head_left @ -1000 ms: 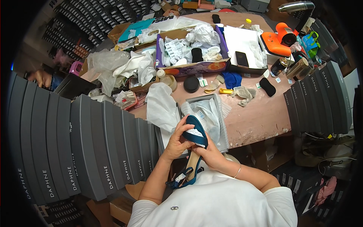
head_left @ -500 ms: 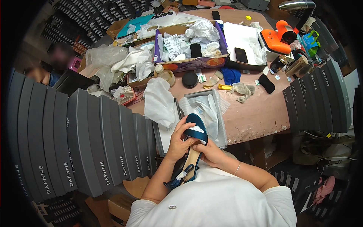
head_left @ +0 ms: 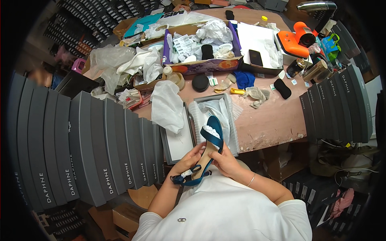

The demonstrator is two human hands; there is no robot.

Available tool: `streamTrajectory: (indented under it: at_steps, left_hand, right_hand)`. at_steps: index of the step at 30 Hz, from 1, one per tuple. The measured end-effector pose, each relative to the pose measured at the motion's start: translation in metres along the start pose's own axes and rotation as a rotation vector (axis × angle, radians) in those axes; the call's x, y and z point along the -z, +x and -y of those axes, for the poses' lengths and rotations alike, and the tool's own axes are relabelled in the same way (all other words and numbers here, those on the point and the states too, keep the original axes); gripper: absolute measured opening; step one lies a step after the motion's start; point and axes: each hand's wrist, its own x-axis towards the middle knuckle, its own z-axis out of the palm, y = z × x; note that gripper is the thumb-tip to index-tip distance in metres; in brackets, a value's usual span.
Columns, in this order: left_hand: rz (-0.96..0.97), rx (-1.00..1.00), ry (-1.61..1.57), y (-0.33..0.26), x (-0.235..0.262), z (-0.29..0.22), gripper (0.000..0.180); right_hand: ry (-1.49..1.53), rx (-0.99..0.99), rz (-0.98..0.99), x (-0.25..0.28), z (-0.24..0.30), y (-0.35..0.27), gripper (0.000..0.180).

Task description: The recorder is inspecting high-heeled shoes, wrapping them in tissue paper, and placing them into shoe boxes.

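Blue sandal [head_left: 206, 156] sits between hands [head_left: 226, 162]; left grip unclear.

The sandal [head_left: 209, 150] had satiny cloth straps [head_left: 213, 139] and a smooth insole [head_left: 205, 158], with crinkled paper [head_left: 212, 130] in its toe. The table [head_left: 267, 124] looked chipped along its near edge; boxes [head_left: 339, 104] by its right edge were matt cardboard, an orange device [head_left: 290, 45] near its far right corner glossy plastic.
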Motion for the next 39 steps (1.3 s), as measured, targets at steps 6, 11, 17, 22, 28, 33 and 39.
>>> streamTrajectory:
  at_steps: [6,11,17,22,28,33,39]
  left_hand:
    - [0.138,0.157,-0.254,-0.014,0.010,0.006,0.074]
    - [0.087,0.126,0.059,-0.008,0.025,0.004,0.061]
    - [-0.137,0.026,0.031,-0.011,0.061,-0.021,0.040]
    - [-0.289,0.004,-0.039,-0.024,0.099,-0.029,0.031]
    - [-0.291,-0.015,-0.105,-0.037,0.098,-0.039,0.029]
    - [-0.240,-0.030,0.026,-0.033,0.102,-0.045,0.035]
    - [-0.952,-0.456,1.144,0.001,0.099,-0.040,0.043]
  right_hand:
    - [-0.080,0.050,0.002,0.007,0.001,0.003,0.058]
    - [-0.282,0.140,0.062,0.018,-0.005,0.012,0.065]
    - [-0.452,0.161,0.010,0.032,-0.003,0.020,0.075]
    - [-0.797,0.220,-0.067,0.059,-0.016,0.031,0.071]
    - [-1.155,0.430,-0.164,0.089,-0.012,0.064,0.072]
    - [-1.459,0.520,-0.098,0.088,0.005,0.077,0.059]
    - [-1.800,0.378,-0.161,0.089,0.026,0.134,0.063]
